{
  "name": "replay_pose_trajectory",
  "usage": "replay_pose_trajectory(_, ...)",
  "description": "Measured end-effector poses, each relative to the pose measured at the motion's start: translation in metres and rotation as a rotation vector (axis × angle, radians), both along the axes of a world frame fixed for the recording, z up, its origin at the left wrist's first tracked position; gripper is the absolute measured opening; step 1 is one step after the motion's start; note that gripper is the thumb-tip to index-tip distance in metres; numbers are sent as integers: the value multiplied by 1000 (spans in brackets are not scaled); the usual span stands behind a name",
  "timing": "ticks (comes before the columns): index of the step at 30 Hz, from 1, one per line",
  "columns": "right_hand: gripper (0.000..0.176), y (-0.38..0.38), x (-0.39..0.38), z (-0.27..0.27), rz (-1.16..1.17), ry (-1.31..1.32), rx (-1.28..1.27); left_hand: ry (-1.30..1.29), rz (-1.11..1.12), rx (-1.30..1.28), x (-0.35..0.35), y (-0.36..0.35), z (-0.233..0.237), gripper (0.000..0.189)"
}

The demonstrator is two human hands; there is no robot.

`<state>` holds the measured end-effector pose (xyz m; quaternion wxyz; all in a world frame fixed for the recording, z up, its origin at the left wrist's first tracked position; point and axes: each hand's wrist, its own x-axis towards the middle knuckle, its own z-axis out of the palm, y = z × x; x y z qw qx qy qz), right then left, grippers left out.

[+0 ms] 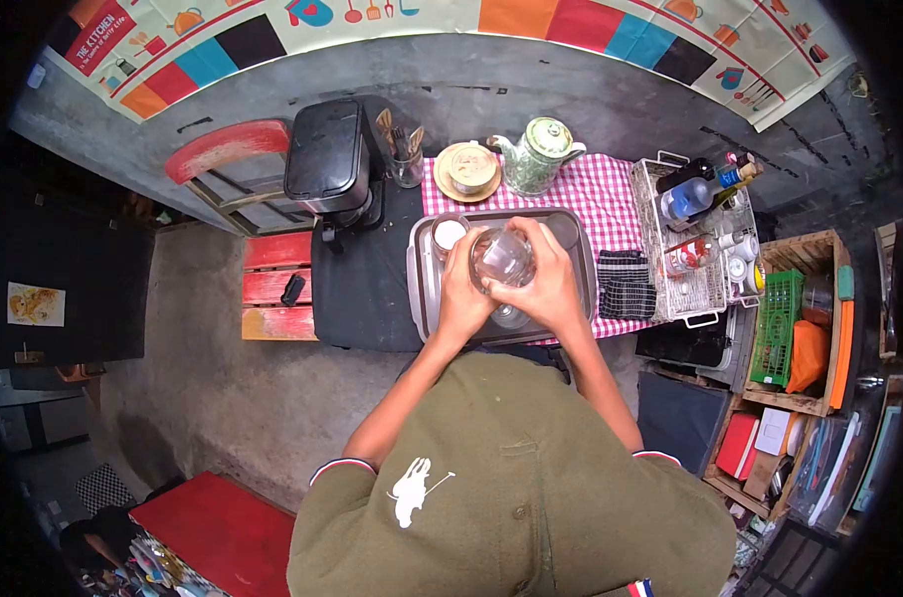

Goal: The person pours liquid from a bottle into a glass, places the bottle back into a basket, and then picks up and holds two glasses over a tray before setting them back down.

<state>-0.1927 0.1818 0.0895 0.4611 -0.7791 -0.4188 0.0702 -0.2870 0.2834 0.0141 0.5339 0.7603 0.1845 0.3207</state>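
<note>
Your left grip [463,296] and right grip [548,286] clasp that clear, round glass vessel [502,256]! Looks slick, probably fragile: cradle its sides.

The left fingers [460,261] and right fingers [545,249] circle a clear glass [503,261]. A tray [426,294] lies below the fingers, a white-filled cup [450,234] just left, a teapot [537,165] beyond.

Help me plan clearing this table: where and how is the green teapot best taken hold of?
Likely by its handle, coming from the right: it juts out on that side of the upright teapot, opposite the spout.
</note>
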Motion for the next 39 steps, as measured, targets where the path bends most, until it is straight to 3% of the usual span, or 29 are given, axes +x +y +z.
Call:
replay_pose_trajectory(35, 66, -2, 7, 8, 12, -20, -58, 13, -1, 40, 5, -3, 2, 72)
replay_pose_trajectory(39, 66, -4, 6, 15, -24, 9, -105, 13, -87, -141, 7, -4, 4, 71)
